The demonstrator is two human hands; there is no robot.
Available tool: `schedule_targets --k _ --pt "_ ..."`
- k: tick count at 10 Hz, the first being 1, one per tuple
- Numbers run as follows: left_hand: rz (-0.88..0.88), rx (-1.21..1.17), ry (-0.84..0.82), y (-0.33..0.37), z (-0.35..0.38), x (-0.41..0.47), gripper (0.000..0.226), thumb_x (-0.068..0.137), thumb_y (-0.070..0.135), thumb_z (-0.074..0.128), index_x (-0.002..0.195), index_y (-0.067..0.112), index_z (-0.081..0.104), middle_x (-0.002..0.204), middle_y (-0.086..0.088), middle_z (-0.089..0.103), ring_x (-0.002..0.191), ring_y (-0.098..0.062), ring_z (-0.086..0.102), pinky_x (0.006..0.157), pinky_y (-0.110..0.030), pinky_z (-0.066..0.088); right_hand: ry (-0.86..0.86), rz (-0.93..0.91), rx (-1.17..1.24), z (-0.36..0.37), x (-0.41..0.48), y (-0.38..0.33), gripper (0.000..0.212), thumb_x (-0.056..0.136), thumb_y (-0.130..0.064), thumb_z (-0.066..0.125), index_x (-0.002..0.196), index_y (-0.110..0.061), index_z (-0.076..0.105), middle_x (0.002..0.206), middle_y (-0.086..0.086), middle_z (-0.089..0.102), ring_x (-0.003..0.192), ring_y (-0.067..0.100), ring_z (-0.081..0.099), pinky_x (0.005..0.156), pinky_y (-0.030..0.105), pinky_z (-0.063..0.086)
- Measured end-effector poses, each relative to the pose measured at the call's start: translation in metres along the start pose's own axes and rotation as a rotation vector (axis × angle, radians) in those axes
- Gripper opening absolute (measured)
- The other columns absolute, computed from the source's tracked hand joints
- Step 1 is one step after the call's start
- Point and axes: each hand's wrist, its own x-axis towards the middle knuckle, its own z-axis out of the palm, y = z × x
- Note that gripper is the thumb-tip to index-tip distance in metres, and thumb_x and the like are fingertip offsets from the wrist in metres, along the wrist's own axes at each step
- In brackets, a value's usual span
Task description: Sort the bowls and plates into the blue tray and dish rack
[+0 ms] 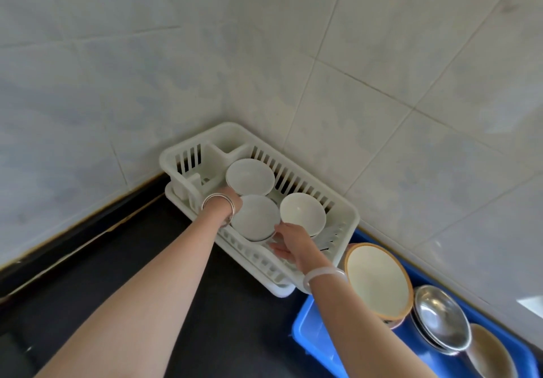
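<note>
- Dark countertop (123, 283) fills the near left, bare beneath my forearms, and it is the widest open room I see; grey wall tiles (293, 54) shut in the corner on the far side and on the right.
- Near right, the blue tray (311, 339) sits just beside the rack's near corner. It holds a cream plate with an orange rim (379, 280) leaning on edge, then steel bowls (440, 319) tilted behind it.
- My right hand (292, 244) is inside the white dish rack (264, 263), fingers (280, 250) curled narrow at the near rim of the middle white bowl (255, 216); whether they truly pinch it I cannot tell.
- My left hand (227, 198) is mostly hidden behind its wrist and silver bangles (220, 204); it touches that bowl's left side, grip unclear.
- Right of my right fingertips, a second white bowl (302, 214) tilts its mouth toward me.
- Beyond my left fingers, a third white bowl (249, 176) likewise faces up and toward me.
- Rack's long axis runs from near right to far left, into the corner, with empty divided slots (205, 154) at its far end.
</note>
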Motion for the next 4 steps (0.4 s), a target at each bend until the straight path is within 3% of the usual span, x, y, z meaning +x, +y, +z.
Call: schedule_targets --k 1,2,3,4 --pt "0.052 0.010 0.041 0.002 0.000 -0.011 0.030 0.094 0.013 0.033 0.098 0.000 0.060 0.095 -0.016 0.056 0.095 -0.031 0.055 0.085 -0.037 0.043 0.003 -0.042 -0.038 0.001 -0.009 0.001 0.020 0.094 -0.026 0.053 0.111 -0.017 0.057 0.101 0.008 0.062 0.069 0.016 0.059 0.064 0.026 0.052" --pt "0.062 -0.019 0.081 0.004 0.002 -0.030 0.036 0.097 0.014 0.029 0.113 -0.001 0.058 0.119 -0.021 0.058 0.110 -0.034 0.054 0.092 -0.037 0.041 -0.006 -0.160 -0.048 -0.010 -0.028 0.000 0.024 0.095 -0.026 0.049 0.116 -0.020 0.058 0.098 0.002 0.065 0.074 0.016 0.062 0.063 0.025 0.049" --pt "0.114 -0.116 0.185 0.006 0.001 -0.050 0.035 0.096 0.017 0.033 0.119 0.004 0.055 0.124 -0.018 0.058 0.111 -0.033 0.053 0.093 -0.038 0.041 -0.024 -0.337 0.076 -0.034 -0.066 -0.011 0.025 0.096 -0.019 0.046 0.118 -0.021 0.059 0.101 -0.002 0.068 0.086 0.014 0.068 0.074 0.025 0.053" --pt "0.188 -0.249 0.257 0.002 0.015 -0.095 0.037 0.096 0.016 0.036 0.130 0.013 0.050 0.136 -0.009 0.052 0.124 -0.027 0.048 0.100 -0.038 0.039 -0.045 -0.629 0.222 -0.074 -0.132 -0.030 0.024 0.098 -0.015 0.043 0.105 -0.022 0.065 0.104 0.004 0.073 0.090 0.017 0.072 0.080 0.027 0.055"
